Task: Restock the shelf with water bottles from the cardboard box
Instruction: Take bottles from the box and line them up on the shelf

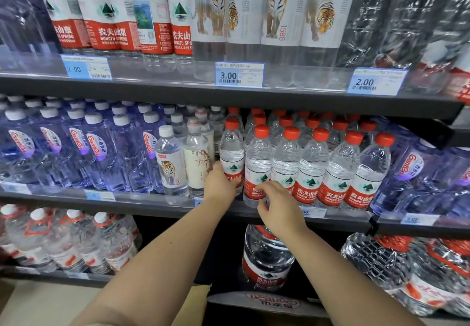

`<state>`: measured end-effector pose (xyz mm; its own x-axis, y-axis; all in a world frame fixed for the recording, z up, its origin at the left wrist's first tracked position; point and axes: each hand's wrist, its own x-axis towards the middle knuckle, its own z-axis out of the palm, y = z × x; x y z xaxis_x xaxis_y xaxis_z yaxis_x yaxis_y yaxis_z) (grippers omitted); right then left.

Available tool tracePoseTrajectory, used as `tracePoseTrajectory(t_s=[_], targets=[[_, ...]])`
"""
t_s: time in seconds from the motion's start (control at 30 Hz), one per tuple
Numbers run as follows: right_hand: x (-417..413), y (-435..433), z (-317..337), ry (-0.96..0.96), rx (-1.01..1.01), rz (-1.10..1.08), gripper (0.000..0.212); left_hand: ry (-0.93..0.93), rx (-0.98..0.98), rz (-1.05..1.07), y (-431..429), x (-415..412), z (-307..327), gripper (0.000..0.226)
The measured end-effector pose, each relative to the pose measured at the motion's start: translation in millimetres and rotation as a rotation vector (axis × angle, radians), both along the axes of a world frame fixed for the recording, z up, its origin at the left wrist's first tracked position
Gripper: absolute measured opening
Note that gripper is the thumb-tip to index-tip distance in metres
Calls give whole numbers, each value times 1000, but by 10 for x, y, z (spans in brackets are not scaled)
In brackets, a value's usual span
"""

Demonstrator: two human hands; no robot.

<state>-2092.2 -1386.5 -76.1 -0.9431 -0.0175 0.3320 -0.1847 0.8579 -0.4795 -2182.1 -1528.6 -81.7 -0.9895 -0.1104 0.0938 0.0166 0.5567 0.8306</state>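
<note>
While both arms reach to the middle shelf (pixel 152 200), the left hand (pixel 220 185) wraps around the leftmost red-capped bottle (pixel 231 153), set slightly behind the front row. The right hand (pixel 277 205) rests with fingers loosely curled, pinching the lower label of the second bottle (pixel 257 165). Six red-capped bottles form the front row, with more rows behind. To their left stand two tiger-label bottles (pixel 171 163), then blue-tinted bottles (pixel 84 153). The box (pixel 269 302) sits low, at the foot of the shelving; its contents cannot be seen.
</note>
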Motion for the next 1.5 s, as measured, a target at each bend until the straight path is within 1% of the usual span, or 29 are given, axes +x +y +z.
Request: tracePoseTrajectory(t_s=[0.23, 0.43, 0.57, 0.67, 0.73, 0.83, 0.93, 1.07, 1.17, 1.33, 1.5], targets=[[-45, 26, 11, 33, -11, 26, 33, 29, -66, 76, -4, -111, -34, 31], [-67, 26, -55, 49, -16, 27, 32, -21, -218, 67, 74, -191, 17, 30], [-27, 11, -73, 26, 10, 19, 33, -35, -203, 39, 83, -121, 50, 35], [52, -13, -6, 0, 49, 18, 34, 25, -212, -9, 22, 68, 132, 36], [136, -37, 102, -33, 89, 17, 37, 85, -286, -85, -51, 253, 212, 41], [313, -114, 346, -66, 144, 10, 37, 187, -445, -189, -199, 609, 427, 30], [563, -288, 653, -33, 156, 14, 33, 291, -630, -199, -417, 1023, 740, 27], [968, -761, 1039, 54, 148, 123, 35, 328, -878, -96, -866, 1648, 1075, 30], [1291, -1267, 1168, 84, 162, 241, 37, 298, -956, 21, -1354, 2148, 1157, 34], [1793, -2252, 953, 66, 191, 470, 40, 234, -949, 274, -2373, 3022, 993, 33], [2221, -3301, 372, -51, 236, 659, 38, 7, -895, 462, -3402, 3840, 489, 36]])
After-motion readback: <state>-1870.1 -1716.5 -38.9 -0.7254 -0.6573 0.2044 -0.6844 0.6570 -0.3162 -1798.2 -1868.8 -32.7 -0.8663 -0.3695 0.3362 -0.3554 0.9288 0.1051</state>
